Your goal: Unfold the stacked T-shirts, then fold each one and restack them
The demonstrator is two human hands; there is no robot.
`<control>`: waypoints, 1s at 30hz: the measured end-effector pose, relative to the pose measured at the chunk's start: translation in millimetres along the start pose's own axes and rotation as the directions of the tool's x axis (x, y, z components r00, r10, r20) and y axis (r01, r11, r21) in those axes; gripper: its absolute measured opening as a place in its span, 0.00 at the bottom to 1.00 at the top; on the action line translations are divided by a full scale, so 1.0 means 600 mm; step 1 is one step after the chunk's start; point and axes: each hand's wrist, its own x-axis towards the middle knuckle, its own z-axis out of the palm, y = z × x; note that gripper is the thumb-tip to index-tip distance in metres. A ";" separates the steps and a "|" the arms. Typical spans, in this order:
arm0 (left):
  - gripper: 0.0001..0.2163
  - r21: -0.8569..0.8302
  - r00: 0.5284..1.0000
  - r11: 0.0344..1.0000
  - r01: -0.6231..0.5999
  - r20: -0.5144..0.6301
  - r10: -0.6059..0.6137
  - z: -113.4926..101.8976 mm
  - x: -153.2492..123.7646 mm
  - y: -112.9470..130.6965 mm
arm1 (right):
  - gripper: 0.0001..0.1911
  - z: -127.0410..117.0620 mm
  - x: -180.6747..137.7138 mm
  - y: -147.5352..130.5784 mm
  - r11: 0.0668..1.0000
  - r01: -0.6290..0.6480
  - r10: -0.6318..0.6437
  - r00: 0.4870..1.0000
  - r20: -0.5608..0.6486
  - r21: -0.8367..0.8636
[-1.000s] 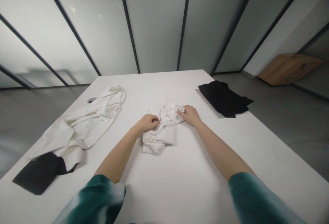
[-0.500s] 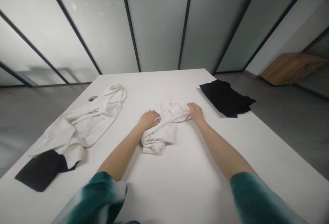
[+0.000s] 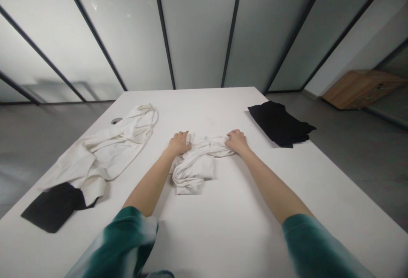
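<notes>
A crumpled white garment [image 3: 199,167] lies partly folded on the white table in front of me. Its far edge is between my two hands, and one folded part hangs toward me on the left. My left hand [image 3: 179,143] grips the far left corner, fingers curled on the cloth. At the far right end, my right hand [image 3: 237,142] pinches the same garment, its fingertips partly hidden by the cloth and hand. What kind of garment it is cannot be made out.
To the left, another white garment [image 3: 111,142] is spread loosely, with a black cloth [image 3: 54,208] at its near end. A stack of folded black cloth [image 3: 280,123] lies at the right table edge. A round grommet [image 3: 116,120] sits far left. Frosted panels stand behind the table [image 3: 207,103].
My left hand has moved left and away from me to the garment's far left corner. My right hand has shifted slightly left, and the far edge has come nearer and straightened.
</notes>
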 end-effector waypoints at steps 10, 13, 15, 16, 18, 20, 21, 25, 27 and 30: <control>0.09 -0.603 0.985 0.787 -0.131 0.013 0.173 -0.089 0.046 -0.032 | 0.08 -0.053 0.048 0.044 0.674 -0.108 0.268 0.958 -0.105 0.731; 0.14 -0.799 0.961 0.549 -0.245 -0.123 0.249 -0.122 0.024 -0.039 | 0.14 -0.099 0.044 0.051 0.619 -0.005 0.265 0.943 -0.203 0.785; 0.16 -0.832 0.950 0.482 -0.274 -0.158 0.268 -0.148 0.006 -0.042 | 0.15 -0.131 0.041 0.058 0.691 0.104 0.138 0.952 -0.272 0.716; 0.17 -0.829 0.947 0.483 -0.282 -0.161 0.277 -0.162 -0.002 -0.045 | 0.14 -0.146 0.040 0.063 0.730 0.152 0.053 0.959 -0.277 0.666; 0.17 -0.786 0.940 0.546 -0.290 -0.126 0.319 -0.188 -0.015 -0.053 | 0.14 -0.172 0.042 0.075 0.807 0.211 -0.105 0.970 -0.218 0.552; 0.17 -0.696 0.921 0.659 -0.285 -0.010 0.389 -0.208 -0.021 -0.065 | 0.15 -0.189 0.050 0.086 0.894 0.235 -0.204 0.972 -0.121 0.382; 0.16 -0.634 0.904 0.719 -0.284 0.072 0.421 -0.215 -0.020 -0.072 | 0.14 -0.194 0.056 0.090 0.931 0.242 -0.227 0.970 -0.087 0.274; 0.08 -0.316 0.900 0.911 -0.264 0.258 0.350 -0.227 0.019 -0.090 | 0.11 -0.199 0.093 0.085 0.990 0.095 -0.097 0.995 -0.019 -0.100; 0.07 -0.199 0.976 0.972 -0.128 0.150 0.159 -0.229 0.054 -0.088 | 0.12 -0.197 0.117 0.069 0.989 -0.064 0.064 0.998 -0.005 -0.131; 0.17 -0.242 0.992 0.969 0.058 -0.094 -0.083 -0.225 0.101 -0.076 | 0.21 -0.188 0.150 0.038 0.988 -0.104 0.117 0.987 -0.106 0.117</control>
